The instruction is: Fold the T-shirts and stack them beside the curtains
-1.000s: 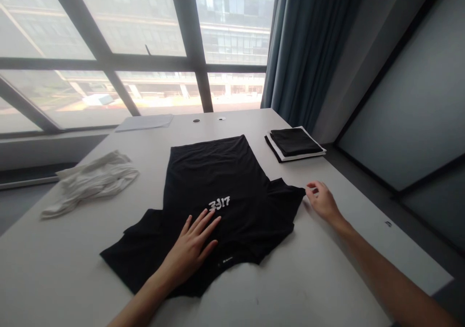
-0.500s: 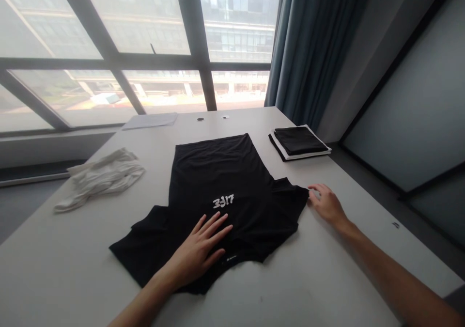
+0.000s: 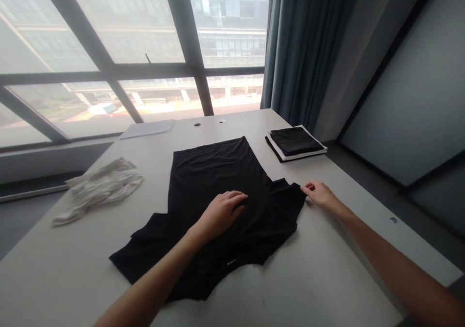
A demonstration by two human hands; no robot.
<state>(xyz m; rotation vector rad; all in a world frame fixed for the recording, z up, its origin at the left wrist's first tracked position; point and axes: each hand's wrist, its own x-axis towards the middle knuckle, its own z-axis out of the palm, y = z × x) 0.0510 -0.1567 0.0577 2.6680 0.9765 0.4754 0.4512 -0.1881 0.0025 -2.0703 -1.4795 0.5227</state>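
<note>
A black T-shirt [image 3: 209, 172] lies spread on the white table, its neck opening towards me and its hem towards the window. My left hand [image 3: 221, 214] is over the middle of the shirt with fingers stretched out to the right, covering the white print; whether it touches the cloth I cannot tell. At the tip of the right-hand sleeve, my right hand [image 3: 319, 195] pinches the edge of the fabric between thumb and fingers.
A crumpled whitish garment [image 3: 103, 186] lies on the left of the table [image 3: 327, 269]. Folded black and white clothes [image 3: 296, 143] are stacked at the back right. Papers [image 3: 147, 129] lie at the far edge, below the window. A blue curtain [image 3: 301, 51] hangs behind.
My left hand has moved forward and right over the shirt, hiding the print. The fingers of my right hand have closed on the sleeve's edge. The view has shifted slightly.
</note>
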